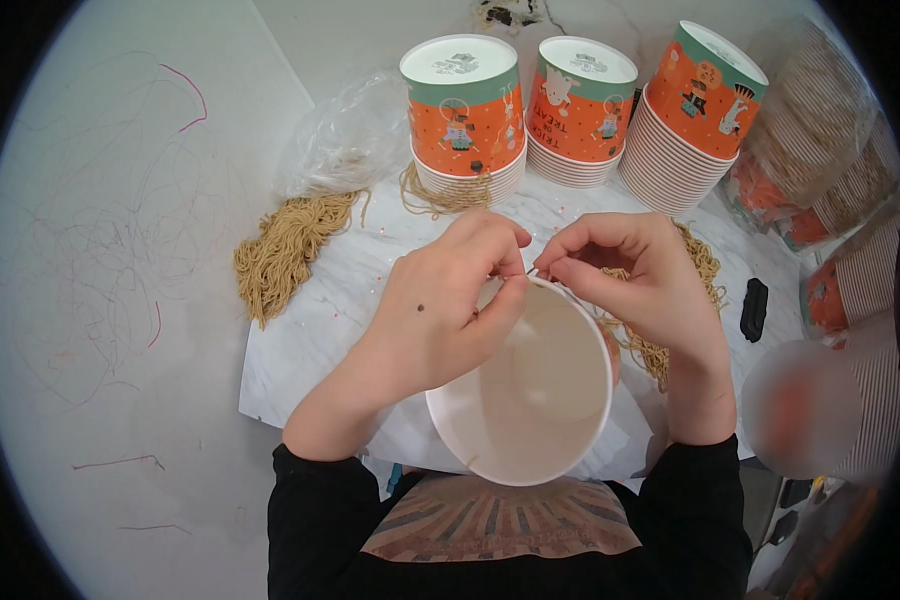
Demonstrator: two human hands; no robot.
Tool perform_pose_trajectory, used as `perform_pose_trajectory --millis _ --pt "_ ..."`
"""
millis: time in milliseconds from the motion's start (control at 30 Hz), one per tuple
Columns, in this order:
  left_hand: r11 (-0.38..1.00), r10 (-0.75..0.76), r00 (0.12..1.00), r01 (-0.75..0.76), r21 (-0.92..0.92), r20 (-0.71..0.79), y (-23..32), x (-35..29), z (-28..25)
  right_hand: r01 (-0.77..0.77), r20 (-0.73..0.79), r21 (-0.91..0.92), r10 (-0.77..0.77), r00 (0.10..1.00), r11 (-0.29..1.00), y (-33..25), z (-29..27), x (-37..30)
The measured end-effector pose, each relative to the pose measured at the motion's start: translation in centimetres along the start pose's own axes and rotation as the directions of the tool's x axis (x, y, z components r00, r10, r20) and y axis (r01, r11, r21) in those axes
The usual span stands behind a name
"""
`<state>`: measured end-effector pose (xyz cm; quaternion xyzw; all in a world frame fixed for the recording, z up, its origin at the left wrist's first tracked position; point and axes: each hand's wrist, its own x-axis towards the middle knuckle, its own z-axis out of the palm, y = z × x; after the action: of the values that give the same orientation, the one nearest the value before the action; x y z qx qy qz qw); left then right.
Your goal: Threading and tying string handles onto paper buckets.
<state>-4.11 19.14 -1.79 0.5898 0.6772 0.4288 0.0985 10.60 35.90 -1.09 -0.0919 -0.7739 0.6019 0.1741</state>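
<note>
A white-lined paper bucket [520, 390] stands tilted in front of me, its open mouth toward me. At its far rim my left hand [448, 295] pinches thumb and finger together, with a bit of thin cord [532, 271] showing between the two hands. My right hand [630, 265] is closed in a pinch on the cord too, just right of the left fingertips. A small tan bit of cord [472, 461] pokes over the near rim. Loose tan cords [648, 355] lie beside the bucket, partly under my right hand.
Upside-down stacks of orange and green printed buckets [465, 115] line the back of the marbled table [290, 365]. A tan cord bundle [290, 250] and a clear plastic bag [345, 140] lie at left. Right are a black object [755, 310] and bagged bucket stacks [820, 120].
</note>
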Motion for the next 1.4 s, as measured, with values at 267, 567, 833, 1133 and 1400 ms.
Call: perform_pose_trajectory --millis 267,567,833,1133,1400 --pt "0.96 -0.17 0.976 0.194 -0.2 0.134 0.0 0.5 0.0 0.047 0.06 -0.176 -0.037 0.998 0.983 0.3 0.0 -0.1" --pt "0.832 -0.225 0.88 0.397 -0.387 0.419 -2.7 1.2 -0.3 0.147 0.104 -0.31 -0.121 0.987 0.939 0.4 0.2 0.4" --pt "0.862 -0.124 0.943 0.257 -0.437 0.309 -3.3 1.0 -2.7 0.18 0.129 -0.375 -0.141 0.982 0.91 1.8 0.4 1.3" --pt "0.294 -0.305 0.902 0.395 -0.87 0.306 -1.5 2.1 -3.2 0.154 0.136 -0.4 -0.108 0.985 0.903 2.3 1.0 1.7" --pt "0.831 -0.404 0.885 0.461 -0.311 0.23 -2.7 1.9 -2.2 0.152 0.121 -0.273 -0.122 0.985 0.95 1.9 0.4 1.7"
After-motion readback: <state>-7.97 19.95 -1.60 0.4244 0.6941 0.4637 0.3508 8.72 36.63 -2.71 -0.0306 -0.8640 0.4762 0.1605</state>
